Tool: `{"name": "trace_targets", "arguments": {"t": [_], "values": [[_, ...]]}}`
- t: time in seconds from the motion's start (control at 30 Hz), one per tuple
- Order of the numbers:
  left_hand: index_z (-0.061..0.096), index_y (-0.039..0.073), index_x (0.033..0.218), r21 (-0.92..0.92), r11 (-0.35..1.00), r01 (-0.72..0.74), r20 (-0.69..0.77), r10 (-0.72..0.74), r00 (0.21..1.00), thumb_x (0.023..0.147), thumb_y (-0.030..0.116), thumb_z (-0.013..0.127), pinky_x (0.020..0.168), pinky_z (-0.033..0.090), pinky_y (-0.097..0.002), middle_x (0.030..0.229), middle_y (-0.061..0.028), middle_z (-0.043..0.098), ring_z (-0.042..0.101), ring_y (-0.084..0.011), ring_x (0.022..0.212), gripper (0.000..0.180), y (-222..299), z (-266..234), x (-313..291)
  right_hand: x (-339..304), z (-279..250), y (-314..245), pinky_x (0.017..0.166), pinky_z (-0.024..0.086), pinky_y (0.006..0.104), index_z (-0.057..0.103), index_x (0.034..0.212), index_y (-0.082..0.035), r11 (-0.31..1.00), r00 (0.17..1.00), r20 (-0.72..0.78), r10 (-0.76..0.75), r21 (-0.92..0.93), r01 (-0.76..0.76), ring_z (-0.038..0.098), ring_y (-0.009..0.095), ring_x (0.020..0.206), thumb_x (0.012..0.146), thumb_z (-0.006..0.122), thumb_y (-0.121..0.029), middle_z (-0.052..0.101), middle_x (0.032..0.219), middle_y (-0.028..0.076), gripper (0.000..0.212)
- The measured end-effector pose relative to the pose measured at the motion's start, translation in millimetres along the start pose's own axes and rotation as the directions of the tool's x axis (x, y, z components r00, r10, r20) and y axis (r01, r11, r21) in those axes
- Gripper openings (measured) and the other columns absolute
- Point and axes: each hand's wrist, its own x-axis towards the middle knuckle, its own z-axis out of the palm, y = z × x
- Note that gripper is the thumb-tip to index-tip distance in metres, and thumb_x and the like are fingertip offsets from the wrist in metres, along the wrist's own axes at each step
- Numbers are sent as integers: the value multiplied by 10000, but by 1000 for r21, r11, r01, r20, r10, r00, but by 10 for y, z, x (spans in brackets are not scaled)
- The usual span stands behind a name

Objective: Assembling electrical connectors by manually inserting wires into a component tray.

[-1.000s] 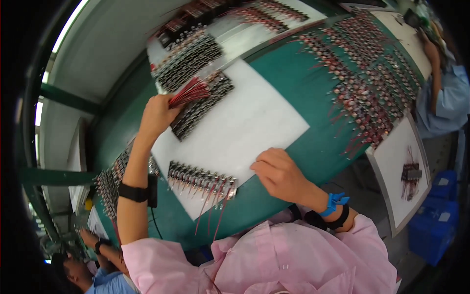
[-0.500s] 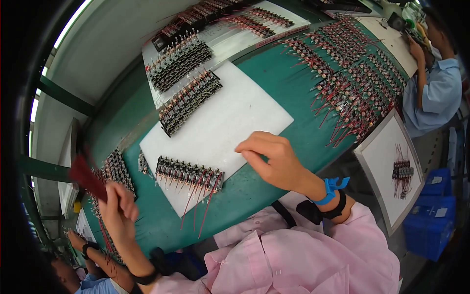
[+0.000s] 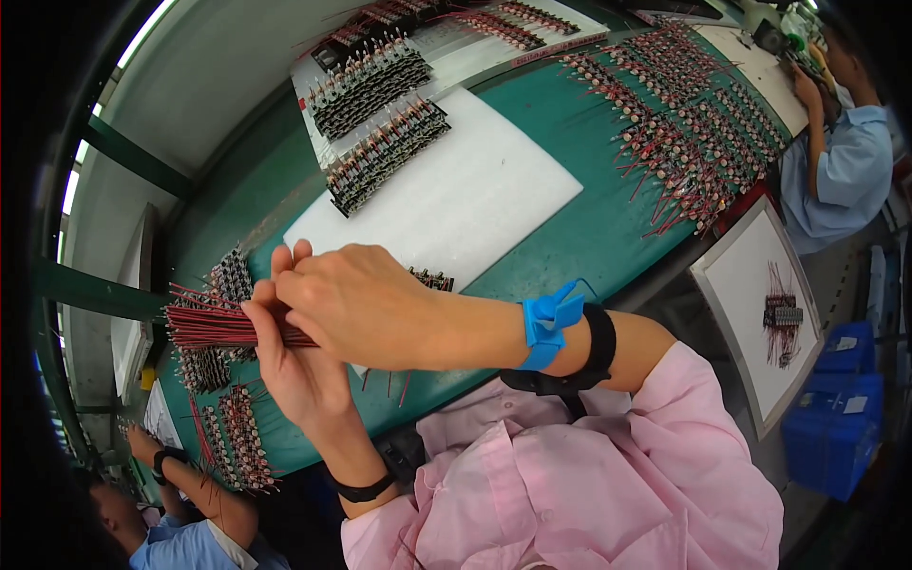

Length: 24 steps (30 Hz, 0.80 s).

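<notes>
My left hand [image 3: 309,385] is closed round a thick bundle of dark red wires [image 3: 211,326], which fans out to the left. Crossing over it, my right hand [image 3: 366,304] has its fingers bent in at the bundle's near end; its fingertips are hidden, so what they pinch cannot be made out. Beneath the hands lies a white foam board [image 3: 503,190]. A row of small circuit boards [image 3: 434,279] on it shows only partly past my right hand, with a few red wire ends below. Another stacked row of circuit boards [image 3: 389,157] stands on the board's far left.
Behind is a metal tray [image 3: 465,71] with more circuit-board rows. Many wired boards [image 3: 689,133] cover the green table's [image 3: 541,114] right side; others [image 3: 237,427] lie at left. A framed white panel [image 3: 746,323] and blue bins [image 3: 831,427] stand right. Two co-workers sit nearby.
My right hand has moved left from above the foam board to the wire bundle. My left hand has come inward with the bundle, now lying level. The view has shifted slightly.
</notes>
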Motion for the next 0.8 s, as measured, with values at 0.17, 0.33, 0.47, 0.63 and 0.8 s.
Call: {"name": "trace_targets", "arguments": {"t": [0.17, 0.33, 0.47, 0.63, 0.8], "values": [[436, 7, 1038, 138, 986, -91, -49, 99, 994, 883, 264, 256, 963, 229, -379, 1195, -149, 360, 270, -269, 1157, 350, -73, -15, 47, 44, 60, -32, 468, 422, 373, 497, 686, 2, 1000, 1000, 2, 18, 1, -18, 538, 291, 537, 704, 489, -124, 537, 584, 131, 127], [414, 12, 1082, 71, 997, -21, -11, 22, 1000, 882, 277, 247, 962, 227, -389, 1207, -142, 350, 267, -276, 1159, 371, -36, -96, 14, 69, 95, 7, 432, 416, 373, 507, 699, 3, 993, 996, 61, -68, -96, 74, 539, 285, 517, 686, 489, -133, 537, 575, 127, 138], [396, 12, 1106, 77, 997, -18, -23, 20, 1000, 882, 282, 246, 961, 227, -393, 1210, -144, 345, 273, -281, 1156, 382, -52, -111, 17, 76, 160, 41, 421, 414, 374, 510, 680, 2, 985, 997, 44, -63, -156, 69, 541, 285, 519, 665, 498, -128, 534, 567, 126, 131], [391, 30, 1124, -1, 1000, -7, -40, 7, 999, 881, 273, 250, 979, 190, -391, 1243, -128, 301, 234, -269, 1175, 371, -7, -101, -13, 141, 91, -27, 432, 416, 367, 509, 664, 4, 1000, 992, 123, -5, -8, 6, 544, 283, 527, 667, 487, -114, 529, 559, 131, 120], [435, 33, 1006, -61, 992, -112, -204, 98, 974, 869, 319, 282, 837, 340, -359, 977, -125, 477, 444, -232, 912, 352, 58, -204, 53, 162, 113, 144, 423, 387, 262, 504, 687, -1, 907, 983, -71, 170, 401, -128, 499, 166, 458, 738, 471, -84, 519, 538, 82, 103]]}}
